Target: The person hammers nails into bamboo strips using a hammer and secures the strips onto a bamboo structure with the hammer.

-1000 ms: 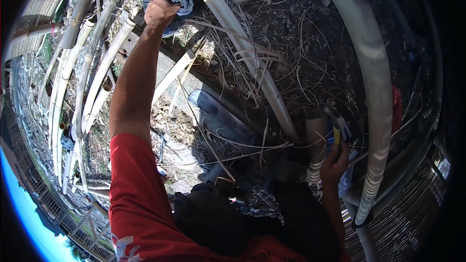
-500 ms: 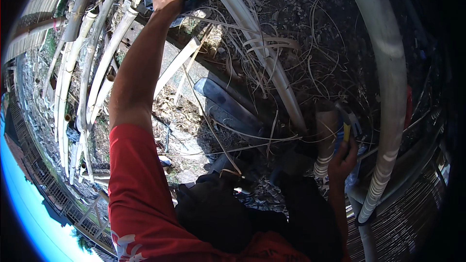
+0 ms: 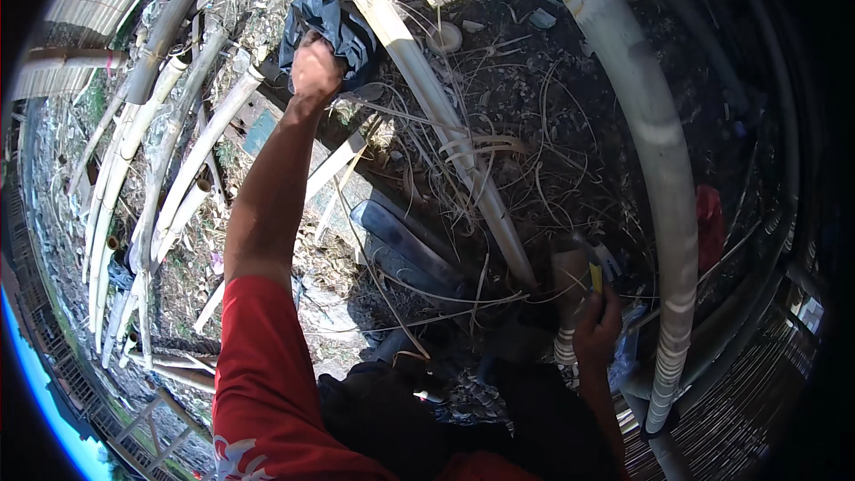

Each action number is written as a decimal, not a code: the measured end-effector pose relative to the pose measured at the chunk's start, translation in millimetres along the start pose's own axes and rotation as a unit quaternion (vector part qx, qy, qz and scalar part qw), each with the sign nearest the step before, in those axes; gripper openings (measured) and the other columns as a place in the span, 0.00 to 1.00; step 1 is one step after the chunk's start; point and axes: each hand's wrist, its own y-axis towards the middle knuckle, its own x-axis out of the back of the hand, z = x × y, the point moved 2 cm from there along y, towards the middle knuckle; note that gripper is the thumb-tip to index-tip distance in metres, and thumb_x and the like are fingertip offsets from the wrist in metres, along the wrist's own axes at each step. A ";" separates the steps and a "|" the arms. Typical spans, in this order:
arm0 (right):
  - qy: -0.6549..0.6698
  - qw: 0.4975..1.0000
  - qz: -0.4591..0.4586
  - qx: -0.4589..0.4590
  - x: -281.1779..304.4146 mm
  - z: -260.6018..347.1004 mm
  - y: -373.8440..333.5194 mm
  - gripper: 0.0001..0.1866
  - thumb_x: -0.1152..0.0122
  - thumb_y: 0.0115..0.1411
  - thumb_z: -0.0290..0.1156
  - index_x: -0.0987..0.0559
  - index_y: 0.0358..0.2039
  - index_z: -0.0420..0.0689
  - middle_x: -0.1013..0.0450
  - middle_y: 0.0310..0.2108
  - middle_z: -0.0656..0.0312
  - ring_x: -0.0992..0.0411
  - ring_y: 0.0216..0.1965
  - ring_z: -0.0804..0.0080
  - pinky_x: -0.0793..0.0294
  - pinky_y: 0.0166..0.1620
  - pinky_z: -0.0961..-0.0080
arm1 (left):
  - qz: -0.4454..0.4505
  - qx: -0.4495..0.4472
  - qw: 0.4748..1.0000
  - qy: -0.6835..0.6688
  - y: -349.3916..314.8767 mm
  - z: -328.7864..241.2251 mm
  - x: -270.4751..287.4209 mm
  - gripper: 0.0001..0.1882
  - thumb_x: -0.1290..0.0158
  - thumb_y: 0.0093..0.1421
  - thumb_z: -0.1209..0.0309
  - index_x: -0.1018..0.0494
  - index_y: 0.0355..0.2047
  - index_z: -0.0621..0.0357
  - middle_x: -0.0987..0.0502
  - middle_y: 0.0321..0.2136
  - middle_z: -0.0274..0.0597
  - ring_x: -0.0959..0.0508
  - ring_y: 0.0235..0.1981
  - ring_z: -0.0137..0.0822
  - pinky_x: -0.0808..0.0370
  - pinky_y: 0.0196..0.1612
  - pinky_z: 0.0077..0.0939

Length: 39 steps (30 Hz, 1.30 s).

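Note:
My left hand (image 3: 316, 71) reaches far out with its fingers curled in the crumpled mouth of a black plastic bag (image 3: 356, 43). The fingertips are hidden by its folds. Low on the right, my right hand (image 3: 597, 325) is closed around a yellow-handled tool (image 3: 596, 278) with a curved grey part at its top; its exact kind is too dark to tell. Just left of that hand stands a short bamboo piece (image 3: 567, 272) in shadow. Between my hands lies a split bamboo pole (image 3: 445, 129), with thin bamboo strips (image 3: 499, 144) tangled over it.
A thick bamboo pole (image 3: 655, 151) curves down the right side, with a red thing (image 3: 709, 227) behind it. Several bamboo poles (image 3: 209, 138) lean at the left. A dark flat length (image 3: 405, 245) lies near the middle, and a pale ring-shaped piece (image 3: 443, 38) sits on the ground.
The view has shifted, so the bag and poles appear lower. My left hand has drawn slightly back at the bag's mouth. My right hand still grips the yellow-handled tool.

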 end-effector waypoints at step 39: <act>-0.382 0.910 0.134 -0.084 156.4 -355.2 256.6 0.22 0.39 0.62 0.52 0.14 0.46 0.51 0.18 0.45 0.50 0.19 0.47 0.54 0.22 0.53 0.57 | -0.187 -0.109 0.976 0.021 -90.5 90.4 64.0 0.13 0.45 0.71 0.68 0.20 0.53 0.57 0.19 0.52 0.47 0.19 0.51 0.48 0.21 0.54 0.39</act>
